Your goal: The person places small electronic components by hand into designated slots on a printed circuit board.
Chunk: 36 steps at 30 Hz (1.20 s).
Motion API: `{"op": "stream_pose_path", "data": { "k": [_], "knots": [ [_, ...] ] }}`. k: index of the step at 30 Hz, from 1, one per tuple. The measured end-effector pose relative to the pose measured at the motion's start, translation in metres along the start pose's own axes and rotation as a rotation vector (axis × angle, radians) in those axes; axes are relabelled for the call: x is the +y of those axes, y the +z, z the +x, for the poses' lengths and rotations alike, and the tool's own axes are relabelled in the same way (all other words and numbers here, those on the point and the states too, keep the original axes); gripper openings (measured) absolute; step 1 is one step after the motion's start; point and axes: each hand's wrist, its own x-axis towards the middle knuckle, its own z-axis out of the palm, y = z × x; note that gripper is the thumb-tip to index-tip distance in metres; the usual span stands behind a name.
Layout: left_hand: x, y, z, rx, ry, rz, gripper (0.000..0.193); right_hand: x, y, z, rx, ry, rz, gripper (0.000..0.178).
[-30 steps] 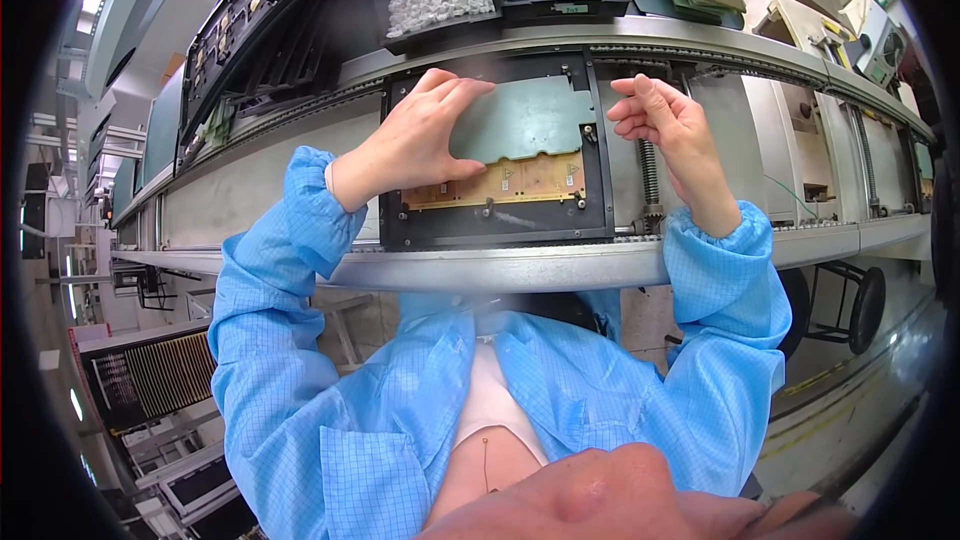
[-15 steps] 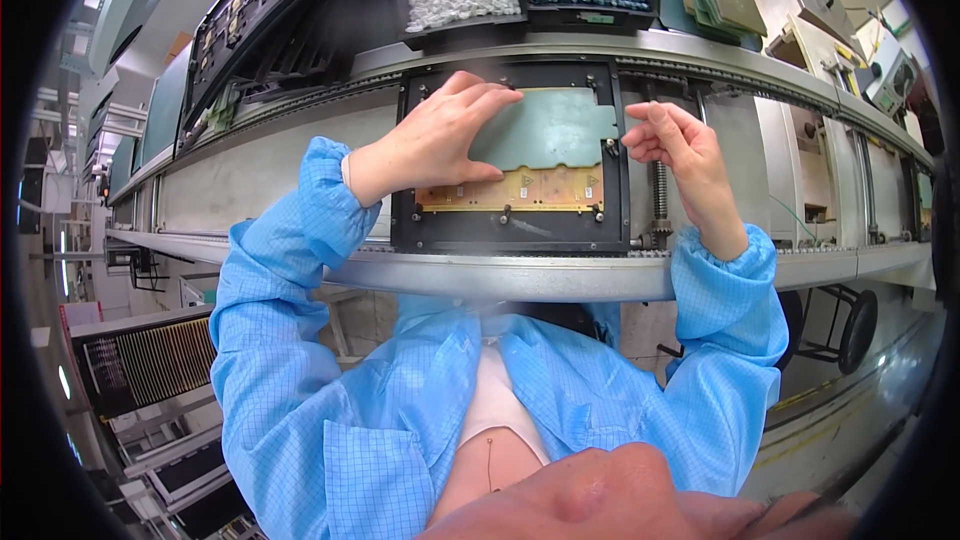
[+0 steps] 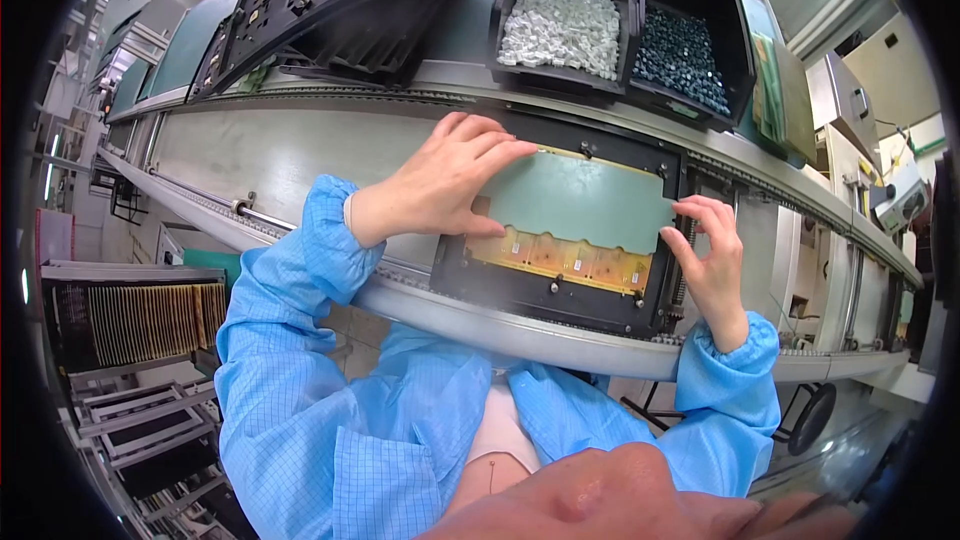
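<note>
A flat grey-green plate [image 3: 580,195] with a notched near edge lies over a yellow-orange circuit board panel [image 3: 560,260], covering most of it. The panel sits in a black carrier frame [image 3: 500,290] fitted with small posts. My left hand [image 3: 435,180] grips the plate's left end, fingers at its far edge and thumb at its near edge. At the right end, the thumb and fingers of my right hand [image 3: 712,255] close around the plate's small tab.
A metal conveyor rail [image 3: 520,340] runs between me and the frame. Beyond the far rail stand black bins, one with white pieces [image 3: 560,30], one with dark blue pieces [image 3: 682,60]. Black fixture trays [image 3: 330,0] lean at the far left; a slotted rack [image 3: 140,325] stands at left.
My right hand has come onto the plate's right tab, having been apart from it. My left hand keeps its hold. The view has tilted, moving the frame and bins rightward in the picture.
</note>
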Motion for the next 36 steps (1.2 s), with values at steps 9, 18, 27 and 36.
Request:
{"op": "stream_pose_path", "data": {
  "k": [9,18,27,36],
  "knots": [
    [0.004,-0.008,0.005,-0.011,0.027,0.001,0.088,-0.011,-0.003,-0.010,0.044,-0.020,-0.047,0.026],
    [-0.008,-0.021,0.013,-0.108,0.070,0.021,0.089,-0.001,0.003,-0.003,0.102,-0.031,0.047,0.021],
    [-0.034,-0.016,-0.005,-0.007,-0.075,-0.079,0.083,0.024,0.002,0.011,-0.062,-0.195,0.159,0.023],
    [-0.048,-0.010,-0.009,0.043,-0.130,-0.190,0.080,0.024,0.016,0.027,0.005,-0.431,0.129,0.018]
  ]
}}
